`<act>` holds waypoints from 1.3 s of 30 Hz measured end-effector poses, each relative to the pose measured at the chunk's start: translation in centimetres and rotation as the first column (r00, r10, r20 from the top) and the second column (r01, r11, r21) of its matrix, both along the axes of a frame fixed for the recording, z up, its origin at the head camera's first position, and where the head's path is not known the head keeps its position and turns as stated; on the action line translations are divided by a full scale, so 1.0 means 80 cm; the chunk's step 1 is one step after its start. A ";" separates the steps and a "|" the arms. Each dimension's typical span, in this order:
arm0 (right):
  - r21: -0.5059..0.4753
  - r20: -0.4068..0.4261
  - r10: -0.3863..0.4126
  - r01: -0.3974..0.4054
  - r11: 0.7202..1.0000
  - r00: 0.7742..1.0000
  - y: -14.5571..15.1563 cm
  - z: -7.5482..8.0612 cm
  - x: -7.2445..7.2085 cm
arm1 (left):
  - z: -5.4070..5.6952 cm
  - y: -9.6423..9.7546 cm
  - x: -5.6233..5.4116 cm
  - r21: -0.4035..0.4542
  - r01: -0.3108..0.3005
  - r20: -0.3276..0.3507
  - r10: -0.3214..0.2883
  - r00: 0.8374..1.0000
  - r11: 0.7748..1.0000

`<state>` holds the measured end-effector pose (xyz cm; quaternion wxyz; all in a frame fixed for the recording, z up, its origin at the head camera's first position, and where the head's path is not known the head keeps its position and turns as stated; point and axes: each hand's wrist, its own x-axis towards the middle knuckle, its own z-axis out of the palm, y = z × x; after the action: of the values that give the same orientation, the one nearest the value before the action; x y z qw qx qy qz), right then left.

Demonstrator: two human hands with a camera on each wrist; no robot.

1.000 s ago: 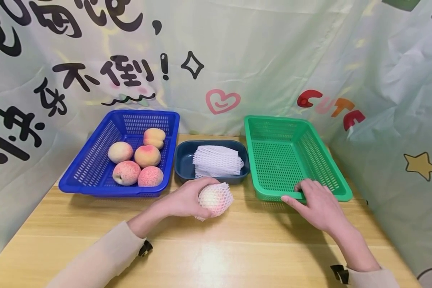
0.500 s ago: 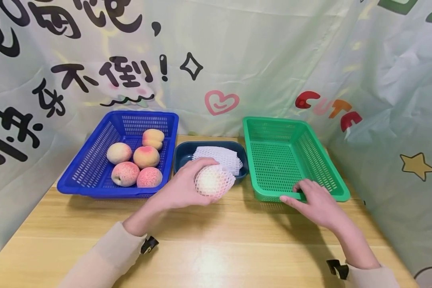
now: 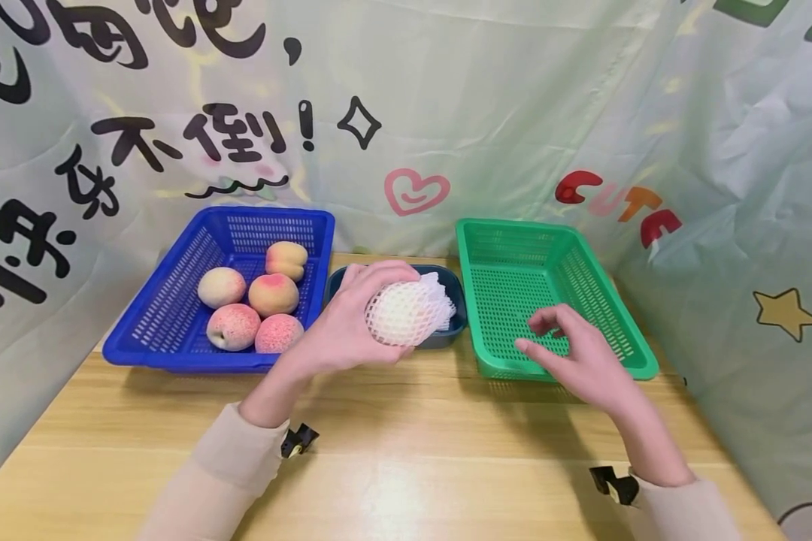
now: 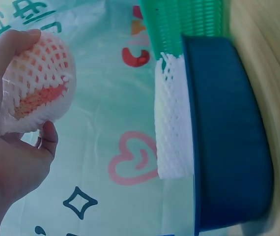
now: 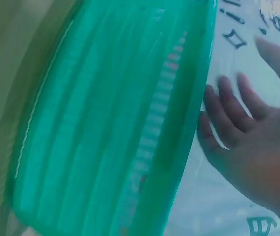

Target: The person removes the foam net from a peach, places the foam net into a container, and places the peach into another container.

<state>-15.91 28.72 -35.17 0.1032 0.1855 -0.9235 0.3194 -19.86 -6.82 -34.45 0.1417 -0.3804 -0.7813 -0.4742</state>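
Note:
My left hand (image 3: 341,319) grips a peach (image 3: 399,314) wrapped in a white foam net sleeve (image 4: 37,64), raised above the dark blue tray (image 3: 456,289). In the left wrist view, thumb and fingers curve round the fruit, and its pinkish skin shows through the mesh. More white foam nets (image 4: 172,118) stick up out of the tray. My right hand (image 3: 585,361) hovers over the near rim of the green basket (image 3: 514,368), holding nothing. The right wrist view has its fingers (image 5: 248,98) spread and loosely bent beside the basket's rim.
On the left stands a blue basket (image 3: 142,349) with several unwrapped peaches (image 3: 233,327). The tray sits between both baskets on the wooden table (image 3: 392,466). A printed cloth (image 3: 514,113) closes off the back and sides.
The left hand has lifted the netted peach up and away from the table, over the tray. My right hand has let go of the green basket's rim and risen slightly.

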 end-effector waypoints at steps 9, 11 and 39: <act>-0.498 -0.023 0.105 -0.102 0.861 0.994 -0.071 0.015 -0.016 | -0.003 0.003 -0.006 0.065 0.006 -0.063 -0.002 0.998 0.998; -0.552 0.016 0.152 -0.118 0.826 0.988 -0.087 0.017 -0.020 | -0.005 0.002 -0.008 0.065 0.016 -0.084 -0.011 0.996 0.998; -0.699 0.154 0.287 -0.101 0.708 0.946 -0.195 0.004 -0.047 | 0.000 -0.005 -0.014 -0.118 -0.069 -0.338 0.025 0.941 0.991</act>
<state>-19.65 13.09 -34.88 0.0120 0.1893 -0.7213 0.6661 -21.01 -7.21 -34.48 0.2594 -0.4450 -0.7835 -0.3476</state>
